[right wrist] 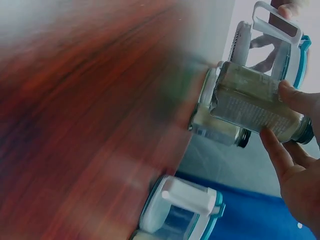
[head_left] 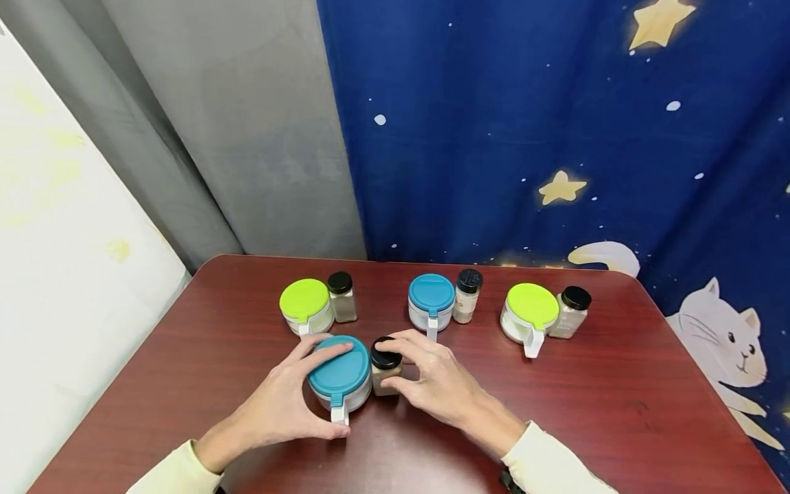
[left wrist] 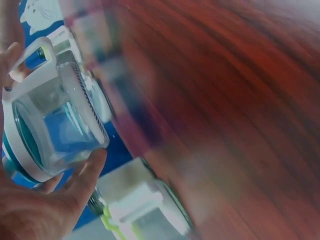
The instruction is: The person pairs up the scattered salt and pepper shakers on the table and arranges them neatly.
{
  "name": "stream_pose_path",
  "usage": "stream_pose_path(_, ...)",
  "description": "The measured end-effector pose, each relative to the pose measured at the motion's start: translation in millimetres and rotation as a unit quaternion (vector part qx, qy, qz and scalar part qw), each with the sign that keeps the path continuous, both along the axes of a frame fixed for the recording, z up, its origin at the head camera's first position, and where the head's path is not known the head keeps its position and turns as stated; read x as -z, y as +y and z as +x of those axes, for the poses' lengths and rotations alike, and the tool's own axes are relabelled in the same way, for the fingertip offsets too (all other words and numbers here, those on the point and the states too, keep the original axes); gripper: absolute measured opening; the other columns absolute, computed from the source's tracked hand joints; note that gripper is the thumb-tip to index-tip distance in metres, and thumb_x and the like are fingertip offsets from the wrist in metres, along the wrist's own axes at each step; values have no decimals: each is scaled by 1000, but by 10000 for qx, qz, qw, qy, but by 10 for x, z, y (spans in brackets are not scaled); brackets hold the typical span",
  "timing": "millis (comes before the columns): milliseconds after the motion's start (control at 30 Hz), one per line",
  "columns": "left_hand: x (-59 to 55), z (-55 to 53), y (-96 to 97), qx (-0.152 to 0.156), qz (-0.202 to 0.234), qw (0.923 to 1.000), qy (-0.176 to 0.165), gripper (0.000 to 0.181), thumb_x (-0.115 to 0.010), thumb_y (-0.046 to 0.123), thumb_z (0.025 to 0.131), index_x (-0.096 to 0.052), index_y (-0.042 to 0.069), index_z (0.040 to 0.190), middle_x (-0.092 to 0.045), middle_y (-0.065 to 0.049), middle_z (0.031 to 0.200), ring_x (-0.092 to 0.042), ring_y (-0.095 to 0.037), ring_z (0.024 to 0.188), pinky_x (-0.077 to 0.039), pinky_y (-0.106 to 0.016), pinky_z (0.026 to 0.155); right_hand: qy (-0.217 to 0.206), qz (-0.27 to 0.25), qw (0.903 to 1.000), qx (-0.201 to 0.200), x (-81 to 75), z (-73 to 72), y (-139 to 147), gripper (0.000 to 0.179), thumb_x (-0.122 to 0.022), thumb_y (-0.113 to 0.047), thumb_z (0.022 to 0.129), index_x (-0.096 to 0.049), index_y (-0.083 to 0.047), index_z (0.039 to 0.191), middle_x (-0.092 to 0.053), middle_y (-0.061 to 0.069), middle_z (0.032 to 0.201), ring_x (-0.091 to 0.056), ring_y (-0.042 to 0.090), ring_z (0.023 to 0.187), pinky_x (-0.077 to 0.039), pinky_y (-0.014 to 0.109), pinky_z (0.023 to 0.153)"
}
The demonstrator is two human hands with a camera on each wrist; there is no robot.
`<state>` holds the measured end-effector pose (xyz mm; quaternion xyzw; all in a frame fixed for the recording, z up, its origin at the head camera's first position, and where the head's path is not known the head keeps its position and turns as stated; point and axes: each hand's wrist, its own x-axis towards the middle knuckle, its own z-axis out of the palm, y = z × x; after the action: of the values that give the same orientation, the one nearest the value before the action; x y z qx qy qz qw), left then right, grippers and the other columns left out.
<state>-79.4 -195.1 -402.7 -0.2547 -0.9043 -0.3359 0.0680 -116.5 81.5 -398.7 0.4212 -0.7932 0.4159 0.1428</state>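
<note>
My left hand [head_left: 280,398] spans a clear jar with a blue lid and white handle [head_left: 340,367], thumb at the handle and fingers round the far side. Its glass wall [left wrist: 55,125] shows between thumb and fingers in the left wrist view. Close on its right is a square spice jar with a black lid [head_left: 386,383], which my right hand [head_left: 441,381] grips between thumb and fingers. Seen from the right wrist, the spice jar [right wrist: 250,100] has pale powder inside and printed text on its side, and it overlaps the blue-lidded jar.
Behind the hands stand three pairs: a green-lidded jar [head_left: 304,302] with a black-lidded spice jar [head_left: 343,307], a blue-lidded jar [head_left: 431,293] with a round shaker [head_left: 465,302], and another green-lidded jar [head_left: 532,307] with a spice jar [head_left: 566,321]. Curtains [head_left: 494,137] hang behind the table [head_left: 617,412].
</note>
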Motion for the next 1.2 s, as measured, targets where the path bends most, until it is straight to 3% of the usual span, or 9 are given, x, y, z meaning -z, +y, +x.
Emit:
stream_pose_path(200,-41,-43,236,139,-74,9999,-29,103,-98,52,57,-48,45,147,-36,14,149,-51,-11,122,-52,-43,92,74,-236,9997,91,7,59,222,53,-89,-4,78,-67,-10,125,-63,1,123,-65,13,106,-55,25,83)
stream_pose_path(500,-36,-126,767,546,-124,9983,142,102,-94,60,57,-49,42,147,-40,10,144,-54,-11,117,-53,-40,89,-466,-395,9962,625,-16,241,695,59,-89,7,73,-67,-10,125,-62,0,124,-66,15,106,-56,28,82)
stream_pose_path(767,14,-192,1264,832,-158,9957,366,103,-92,65,57,-51,39,147,-43,3,144,-57,-14,116,-54,-40,88,-269,-302,9924,1165,10,396,1142,63,-89,8,71,-66,-13,126,-61,1,125,-65,15,104,-55,25,80)
stream_pose_path(933,63,-211,1552,900,-178,9949,418,102,-89,68,58,-51,36,148,-44,-2,144,-57,-18,117,-53,-39,90,-503,-113,9852,1634,16,452,1395,66,-89,8,70,-66,-15,127,-62,-3,122,-65,10,104,-54,22,81)
stream_pose_path(1200,69,-265,2045,1025,-337,9940,162,102,-90,66,60,-48,37,149,-43,-1,139,-56,-17,114,-52,-35,89,-535,54,9721,2285,33,515,1789,69,-88,14,66,-65,-11,126,-63,-2,119,-60,2,107,-51,15,82)
